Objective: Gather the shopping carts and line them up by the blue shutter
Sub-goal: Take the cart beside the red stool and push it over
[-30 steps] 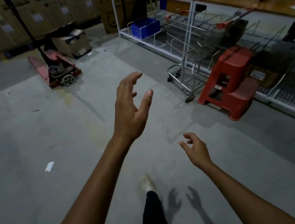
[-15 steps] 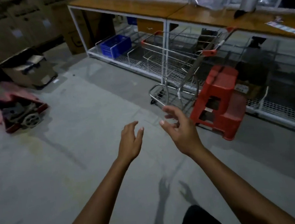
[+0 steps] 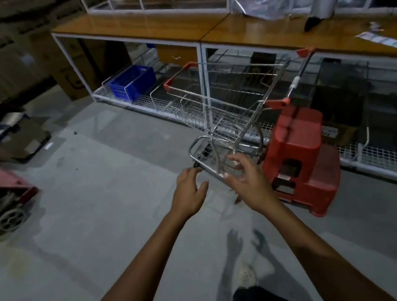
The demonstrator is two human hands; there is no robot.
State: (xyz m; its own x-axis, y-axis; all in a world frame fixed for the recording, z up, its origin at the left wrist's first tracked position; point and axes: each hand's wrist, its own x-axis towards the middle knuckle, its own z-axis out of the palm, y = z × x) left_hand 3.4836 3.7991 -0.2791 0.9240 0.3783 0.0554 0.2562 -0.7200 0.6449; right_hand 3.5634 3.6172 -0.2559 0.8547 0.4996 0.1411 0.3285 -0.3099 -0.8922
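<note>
A wire shopping cart point(image 3: 233, 96) with red corner caps and a red-ended handle stands against the white shelf unit, its lower frame nearest me. My left hand point(image 3: 189, 194) and my right hand point(image 3: 248, 181) are both stretched out in front of the cart's lower frame, fingers spread and relaxed, holding nothing. Whether either hand touches the frame I cannot tell. No blue shutter is in view.
A red plastic step stool point(image 3: 300, 152) sits right of the cart. The white shelf unit point(image 3: 198, 47) with wooden tops runs along the back, holding a blue crate point(image 3: 132, 82). A red pallet jack point(image 3: 1, 199) and a cardboard box point(image 3: 11, 138) lie left. Concrete floor lies between.
I have walked closer to the cart, which now fills the centre. Both hands came forward and together toward its lower frame; the pallet jack slid to the left edge.
</note>
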